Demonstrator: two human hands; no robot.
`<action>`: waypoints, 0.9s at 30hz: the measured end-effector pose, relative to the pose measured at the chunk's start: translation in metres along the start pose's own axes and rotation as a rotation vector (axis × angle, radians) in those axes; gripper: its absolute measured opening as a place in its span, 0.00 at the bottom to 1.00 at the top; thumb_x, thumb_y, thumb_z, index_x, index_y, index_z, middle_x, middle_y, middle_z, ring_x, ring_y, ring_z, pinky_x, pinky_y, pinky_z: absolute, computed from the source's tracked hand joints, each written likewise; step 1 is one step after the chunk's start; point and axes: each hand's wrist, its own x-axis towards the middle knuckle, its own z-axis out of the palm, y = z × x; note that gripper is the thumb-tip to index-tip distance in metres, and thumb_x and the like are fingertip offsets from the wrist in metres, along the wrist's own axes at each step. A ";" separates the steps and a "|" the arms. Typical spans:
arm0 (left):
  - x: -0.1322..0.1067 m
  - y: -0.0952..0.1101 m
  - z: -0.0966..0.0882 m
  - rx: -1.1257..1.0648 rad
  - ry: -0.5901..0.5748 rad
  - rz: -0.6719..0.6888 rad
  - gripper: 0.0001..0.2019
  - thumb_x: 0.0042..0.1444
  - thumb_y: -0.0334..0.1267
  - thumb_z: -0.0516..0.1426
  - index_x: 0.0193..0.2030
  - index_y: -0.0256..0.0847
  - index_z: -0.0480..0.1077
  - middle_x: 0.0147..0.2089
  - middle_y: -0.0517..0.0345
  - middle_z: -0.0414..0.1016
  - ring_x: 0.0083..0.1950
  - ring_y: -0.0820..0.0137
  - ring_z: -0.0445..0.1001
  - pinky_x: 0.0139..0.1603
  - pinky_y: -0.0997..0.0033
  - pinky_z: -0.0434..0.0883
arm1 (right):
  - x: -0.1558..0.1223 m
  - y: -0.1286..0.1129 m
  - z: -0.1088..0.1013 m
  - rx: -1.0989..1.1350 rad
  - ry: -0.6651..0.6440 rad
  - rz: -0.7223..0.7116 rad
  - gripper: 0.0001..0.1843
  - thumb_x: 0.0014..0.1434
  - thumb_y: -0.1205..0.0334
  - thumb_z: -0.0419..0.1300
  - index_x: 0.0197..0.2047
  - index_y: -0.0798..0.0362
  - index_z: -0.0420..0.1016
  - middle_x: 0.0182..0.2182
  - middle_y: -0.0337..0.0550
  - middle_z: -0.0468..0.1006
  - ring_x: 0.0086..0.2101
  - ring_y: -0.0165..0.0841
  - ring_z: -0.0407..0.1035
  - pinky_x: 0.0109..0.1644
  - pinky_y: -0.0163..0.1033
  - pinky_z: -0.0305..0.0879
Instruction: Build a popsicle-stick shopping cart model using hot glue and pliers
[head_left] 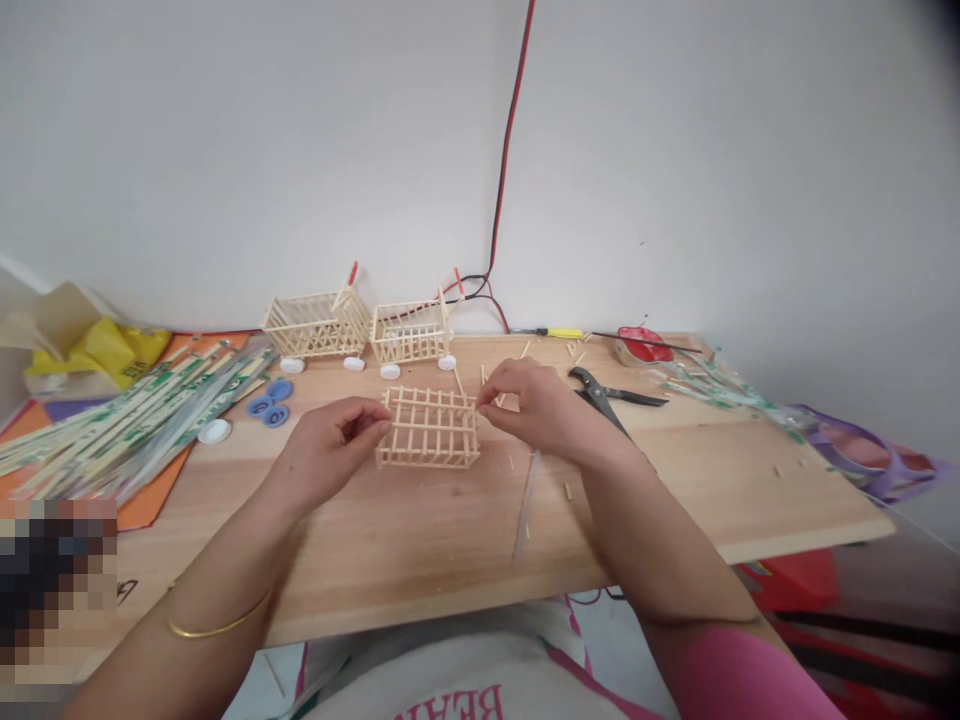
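A small basket frame of thin wooden sticks (427,432) rests on the wooden table in front of me. My left hand (337,440) pinches its left end between thumb and fingertips. My right hand (525,405) is at the upper right corner of the frame, thumb and forefinger closed together; what lies between them is too small to make out. A thin stick (460,382) juts up at the frame's far side. Behind it stand two finished-looking stick carts, a left cart (319,325) and a right cart (411,333), with white wheels and red handles.
Wrapped chopsticks (150,425) lie heaped on the left beside blue bottle caps (271,403) and a white cap (214,431). Black-handled cutters (607,395) lie right of my right hand, with stick offcuts around. Farther back are a yellow-handled tool (562,333) and a red pouch (645,345).
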 end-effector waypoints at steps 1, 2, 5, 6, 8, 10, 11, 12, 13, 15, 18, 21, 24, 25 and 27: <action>0.000 -0.001 0.000 0.001 -0.001 -0.006 0.13 0.54 0.46 0.56 0.38 0.38 0.72 0.27 0.59 0.73 0.26 0.73 0.67 0.27 0.75 0.65 | -0.001 0.001 -0.001 -0.007 -0.042 0.012 0.06 0.55 0.65 0.58 0.32 0.51 0.77 0.33 0.42 0.77 0.38 0.35 0.68 0.44 0.41 0.58; 0.000 -0.002 0.000 0.005 0.000 -0.011 0.13 0.54 0.46 0.56 0.38 0.38 0.72 0.27 0.59 0.73 0.26 0.73 0.68 0.27 0.75 0.65 | -0.002 0.002 -0.002 -0.007 -0.087 0.023 0.06 0.54 0.65 0.58 0.31 0.51 0.77 0.33 0.41 0.77 0.37 0.34 0.68 0.42 0.39 0.59; 0.001 -0.003 0.001 0.018 0.006 -0.013 0.13 0.54 0.47 0.56 0.38 0.38 0.72 0.28 0.58 0.73 0.26 0.73 0.68 0.27 0.74 0.66 | -0.004 0.004 -0.002 0.029 -0.170 0.039 0.05 0.53 0.65 0.58 0.31 0.52 0.76 0.31 0.40 0.78 0.34 0.33 0.69 0.38 0.36 0.59; 0.001 -0.003 0.001 0.023 0.007 -0.011 0.14 0.54 0.47 0.56 0.38 0.38 0.73 0.29 0.58 0.74 0.26 0.73 0.68 0.27 0.74 0.66 | -0.004 0.005 -0.001 0.047 -0.179 0.038 0.05 0.53 0.65 0.58 0.30 0.52 0.76 0.31 0.40 0.78 0.33 0.32 0.69 0.37 0.36 0.59; 0.001 -0.003 0.001 0.035 0.011 -0.004 0.14 0.54 0.47 0.56 0.38 0.38 0.73 0.30 0.57 0.74 0.27 0.73 0.68 0.28 0.74 0.66 | -0.003 0.006 0.002 0.080 -0.195 0.032 0.06 0.53 0.66 0.57 0.30 0.52 0.76 0.30 0.39 0.78 0.32 0.31 0.69 0.35 0.35 0.59; 0.001 -0.003 0.001 0.045 0.012 -0.003 0.14 0.55 0.48 0.56 0.37 0.38 0.73 0.30 0.57 0.74 0.27 0.73 0.68 0.28 0.74 0.66 | -0.002 0.006 0.004 0.098 -0.225 0.032 0.06 0.53 0.67 0.57 0.30 0.53 0.76 0.29 0.38 0.78 0.31 0.30 0.69 0.34 0.34 0.58; 0.002 -0.003 0.001 0.050 0.012 -0.004 0.14 0.54 0.48 0.56 0.37 0.38 0.73 0.30 0.57 0.74 0.27 0.73 0.68 0.28 0.74 0.66 | -0.002 0.006 0.005 0.100 -0.241 0.033 0.06 0.53 0.67 0.57 0.29 0.53 0.76 0.28 0.39 0.78 0.30 0.30 0.69 0.34 0.34 0.58; 0.002 -0.003 0.001 0.053 0.012 -0.006 0.14 0.54 0.48 0.56 0.37 0.38 0.73 0.30 0.57 0.74 0.27 0.73 0.68 0.28 0.74 0.66 | -0.001 0.006 0.006 0.103 -0.257 0.031 0.06 0.52 0.68 0.56 0.29 0.54 0.75 0.27 0.39 0.78 0.30 0.30 0.69 0.33 0.34 0.58; 0.002 -0.003 0.001 0.056 0.010 -0.009 0.14 0.54 0.48 0.56 0.37 0.38 0.73 0.30 0.57 0.74 0.27 0.73 0.68 0.28 0.74 0.66 | -0.001 0.006 0.006 0.106 -0.270 0.027 0.06 0.52 0.69 0.56 0.29 0.54 0.75 0.27 0.39 0.78 0.29 0.30 0.69 0.33 0.34 0.58; 0.002 -0.003 0.001 0.055 0.004 -0.014 0.14 0.54 0.48 0.56 0.37 0.38 0.73 0.30 0.57 0.73 0.27 0.73 0.67 0.28 0.74 0.65 | 0.000 0.005 0.007 0.119 -0.280 0.016 0.07 0.52 0.69 0.56 0.29 0.54 0.75 0.27 0.39 0.78 0.29 0.29 0.68 0.32 0.33 0.58; 0.001 -0.002 0.001 0.050 0.003 -0.013 0.13 0.55 0.47 0.56 0.36 0.38 0.73 0.28 0.59 0.72 0.26 0.73 0.67 0.28 0.74 0.65 | -0.001 0.004 0.008 0.133 -0.268 0.007 0.07 0.53 0.68 0.55 0.30 0.53 0.74 0.28 0.38 0.78 0.29 0.29 0.68 0.32 0.33 0.57; 0.000 0.001 0.001 0.036 0.007 0.009 0.12 0.55 0.46 0.56 0.35 0.39 0.72 0.27 0.59 0.72 0.26 0.73 0.67 0.27 0.75 0.64 | -0.001 0.004 0.008 0.143 -0.264 -0.004 0.07 0.54 0.67 0.55 0.30 0.53 0.74 0.27 0.38 0.77 0.28 0.29 0.68 0.32 0.33 0.57; 0.000 0.001 0.002 0.026 0.006 0.037 0.11 0.55 0.45 0.55 0.35 0.39 0.72 0.27 0.60 0.71 0.26 0.74 0.67 0.27 0.76 0.64 | -0.001 0.005 0.010 0.146 -0.264 -0.003 0.07 0.54 0.68 0.55 0.29 0.53 0.74 0.27 0.38 0.77 0.28 0.29 0.68 0.33 0.34 0.58; 0.000 0.000 0.002 0.027 0.007 0.044 0.11 0.55 0.45 0.55 0.35 0.39 0.72 0.27 0.60 0.71 0.26 0.74 0.67 0.27 0.76 0.64 | -0.001 0.006 0.010 0.145 -0.261 -0.001 0.07 0.54 0.68 0.55 0.29 0.53 0.75 0.27 0.39 0.77 0.29 0.29 0.68 0.33 0.34 0.58; 0.001 -0.001 0.003 0.029 0.011 0.050 0.11 0.55 0.45 0.55 0.35 0.39 0.72 0.26 0.61 0.70 0.25 0.74 0.66 0.27 0.76 0.64 | -0.001 0.007 0.011 0.146 -0.258 -0.001 0.07 0.53 0.68 0.55 0.29 0.53 0.75 0.27 0.39 0.77 0.29 0.30 0.68 0.34 0.34 0.58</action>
